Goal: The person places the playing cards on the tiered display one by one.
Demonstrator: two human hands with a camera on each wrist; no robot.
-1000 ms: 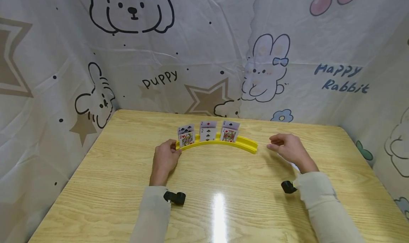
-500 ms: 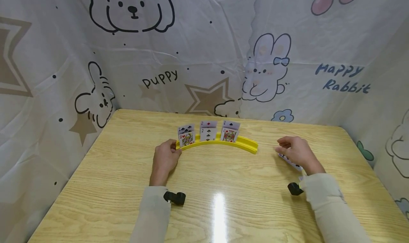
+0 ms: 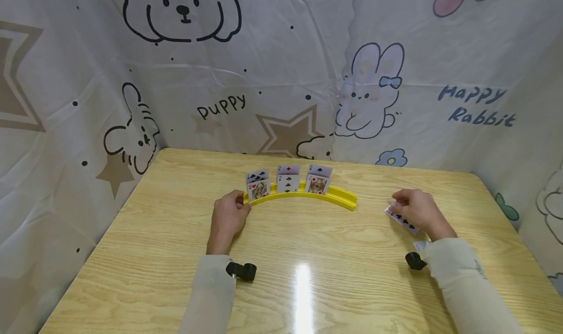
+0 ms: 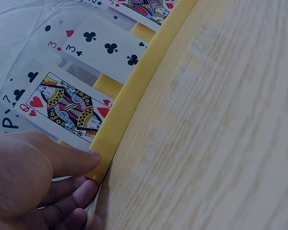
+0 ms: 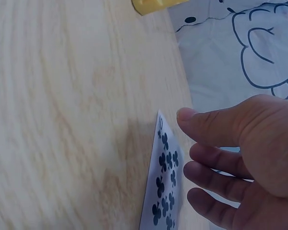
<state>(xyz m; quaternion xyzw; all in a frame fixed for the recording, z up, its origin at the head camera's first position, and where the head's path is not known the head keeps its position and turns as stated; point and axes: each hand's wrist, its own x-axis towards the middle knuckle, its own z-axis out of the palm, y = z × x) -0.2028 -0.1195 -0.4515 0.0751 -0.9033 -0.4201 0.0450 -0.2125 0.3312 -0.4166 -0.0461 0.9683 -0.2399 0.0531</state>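
Note:
A curved yellow card holder stands on the table with cards upright in two rows. My left hand grips its left end, the thumb on the front wall beside the queen of hearts. The three of clubs stands in the middle; a red-diamond face card is further right. Behind them are the seven of clubs, three of diamonds and two of spades. My right hand hovers over a ten of clubs lying face up, fingers loosely bent and holding nothing.
Another card, mostly hidden under the right wrist, lies nearer on the wooden table. A white printed cloth hangs behind and at both sides of the table.
My right hand has moved right and slightly nearer, away from the holder's right end to above the ten of clubs, which now shows more. My left hand keeps its grip in place.

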